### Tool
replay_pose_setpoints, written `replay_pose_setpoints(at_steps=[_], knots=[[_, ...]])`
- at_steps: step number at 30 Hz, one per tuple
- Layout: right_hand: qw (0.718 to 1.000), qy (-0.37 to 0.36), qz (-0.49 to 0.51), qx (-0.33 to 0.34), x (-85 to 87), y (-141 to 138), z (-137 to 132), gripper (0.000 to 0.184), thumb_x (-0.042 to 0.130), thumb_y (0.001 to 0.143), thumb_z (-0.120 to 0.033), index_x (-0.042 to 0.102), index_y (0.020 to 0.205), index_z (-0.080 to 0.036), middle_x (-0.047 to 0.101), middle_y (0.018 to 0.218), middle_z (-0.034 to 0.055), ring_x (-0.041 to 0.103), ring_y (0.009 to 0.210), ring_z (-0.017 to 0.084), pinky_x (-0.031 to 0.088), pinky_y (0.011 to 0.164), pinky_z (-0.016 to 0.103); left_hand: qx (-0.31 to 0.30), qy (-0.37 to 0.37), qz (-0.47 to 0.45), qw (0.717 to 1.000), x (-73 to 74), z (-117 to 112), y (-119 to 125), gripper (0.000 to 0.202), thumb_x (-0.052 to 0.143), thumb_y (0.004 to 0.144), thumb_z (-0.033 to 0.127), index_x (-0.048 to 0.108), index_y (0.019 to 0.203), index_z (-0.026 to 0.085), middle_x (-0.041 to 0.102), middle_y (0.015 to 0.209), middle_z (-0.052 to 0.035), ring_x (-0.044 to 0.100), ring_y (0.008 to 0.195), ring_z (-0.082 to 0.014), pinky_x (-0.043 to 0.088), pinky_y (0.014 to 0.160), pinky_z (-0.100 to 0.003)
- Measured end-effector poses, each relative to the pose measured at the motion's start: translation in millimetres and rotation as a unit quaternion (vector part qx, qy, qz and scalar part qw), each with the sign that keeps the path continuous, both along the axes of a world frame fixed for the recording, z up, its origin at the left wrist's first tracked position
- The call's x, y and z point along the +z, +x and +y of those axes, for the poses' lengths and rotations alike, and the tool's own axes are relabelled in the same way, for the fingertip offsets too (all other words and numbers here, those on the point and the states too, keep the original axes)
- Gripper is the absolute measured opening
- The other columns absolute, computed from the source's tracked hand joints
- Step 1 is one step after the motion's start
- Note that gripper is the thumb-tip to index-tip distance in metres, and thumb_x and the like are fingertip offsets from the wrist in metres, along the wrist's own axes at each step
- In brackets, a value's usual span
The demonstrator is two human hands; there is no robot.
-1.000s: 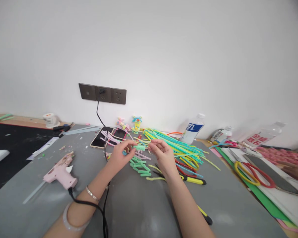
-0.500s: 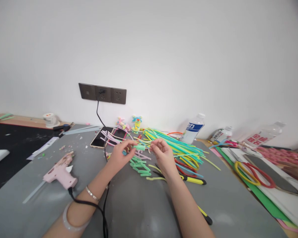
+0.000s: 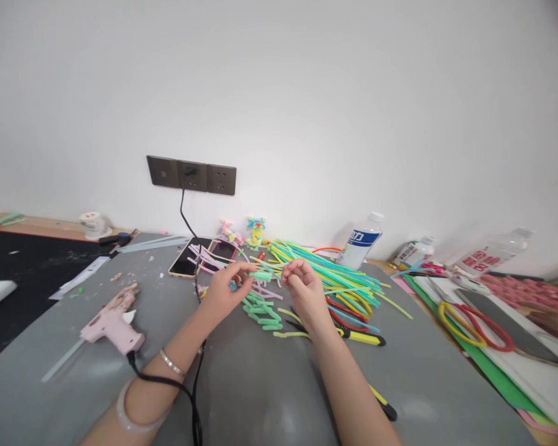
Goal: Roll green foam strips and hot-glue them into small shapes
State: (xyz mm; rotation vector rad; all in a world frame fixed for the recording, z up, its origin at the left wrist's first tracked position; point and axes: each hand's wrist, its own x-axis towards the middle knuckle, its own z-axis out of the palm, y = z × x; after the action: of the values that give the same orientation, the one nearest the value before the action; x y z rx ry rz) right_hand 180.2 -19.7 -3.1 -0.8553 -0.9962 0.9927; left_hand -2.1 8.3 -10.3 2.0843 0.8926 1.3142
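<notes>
My left hand [image 3: 227,288] pinches a short green tube piece [image 3: 261,276] above the grey mat [image 3: 260,384]. Close to its right, my right hand [image 3: 304,286] has its fingers curled and pinched on a thin strand that leads toward the green piece. Under and between both hands lies a small heap of cut green pieces [image 3: 262,311]. A big pile of long green, yellow and blue straws [image 3: 328,269] spreads out just behind my right hand.
A pink glue gun [image 3: 111,322] lies at the left, its black cord [image 3: 186,390] crossing my left forearm. Two phones [image 3: 199,257], a water bottle [image 3: 360,243], yellow-handled cutters [image 3: 358,336], large scissors [image 3: 478,322] and coloured sheets [image 3: 506,384] surround the work spot. Wall sockets [image 3: 191,174] are behind.
My right hand has edged slightly left and its fingers have curled tighter on the strand. My left hand holds the green piece in the same place.
</notes>
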Motion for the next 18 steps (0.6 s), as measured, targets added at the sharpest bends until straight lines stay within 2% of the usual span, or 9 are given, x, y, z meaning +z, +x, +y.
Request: replay_pose_setpoints(at_steps=[4,9,14,18], knots=[[1.000,-0.013,0.010,-0.004,0.9,1.2,-0.4,0.020,0.071,0.071,-0.030,0.057,0.082,-0.022,0.054,0.069,-0.0035,0.050,0.061,0.013,0.041,0.062,0.027,-0.010,-0.034,-0.033,0.999,1.3,0.2,0.7,0.013,0.055,0.084,0.019,0.063,0.094,0.018,0.067,0.084,-0.0017,0.059,0.065,-0.0105,0.048,0.060,-0.020],[0.998,-0.023,-0.055,0.013,-2.9,2.3,0.1,0.025,0.073,0.075,-0.040,0.063,0.088,-0.021,0.050,0.060,-0.0049,0.046,0.056,0.012,0.039,0.057,0.027,-0.025,-0.109,-0.105,0.988,-1.4,4.0,-0.2,0.014,0.058,0.085,0.027,0.063,0.094,0.018,0.066,0.083,-0.0025,0.062,0.070,-0.0125,0.052,0.064,-0.022],[0.994,-0.021,-0.095,0.055,-1.8,-3.5,-1.7,0.036,0.078,0.070,-0.043,0.066,0.097,-0.022,0.060,0.074,-0.0005,0.056,0.068,0.016,0.046,0.062,0.028,-0.037,-0.139,-0.121,0.982,-3.2,5.7,0.1,0.015,0.059,0.084,0.028,0.063,0.094,0.017,0.065,0.084,-0.0040,0.063,0.076,-0.0145,0.052,0.067,-0.024],[0.992,-0.008,-0.115,0.048,-2.7,-4.2,-1.2,0.032,0.079,0.069,-0.044,0.066,0.087,-0.021,0.064,0.081,0.0024,0.060,0.076,0.018,0.049,0.068,0.030,-0.044,-0.146,-0.098,0.983,0.6,2.4,1.5,0.015,0.060,0.083,0.027,0.063,0.093,0.016,0.066,0.083,-0.0035,0.061,0.073,-0.0135,0.049,0.063,-0.022]])
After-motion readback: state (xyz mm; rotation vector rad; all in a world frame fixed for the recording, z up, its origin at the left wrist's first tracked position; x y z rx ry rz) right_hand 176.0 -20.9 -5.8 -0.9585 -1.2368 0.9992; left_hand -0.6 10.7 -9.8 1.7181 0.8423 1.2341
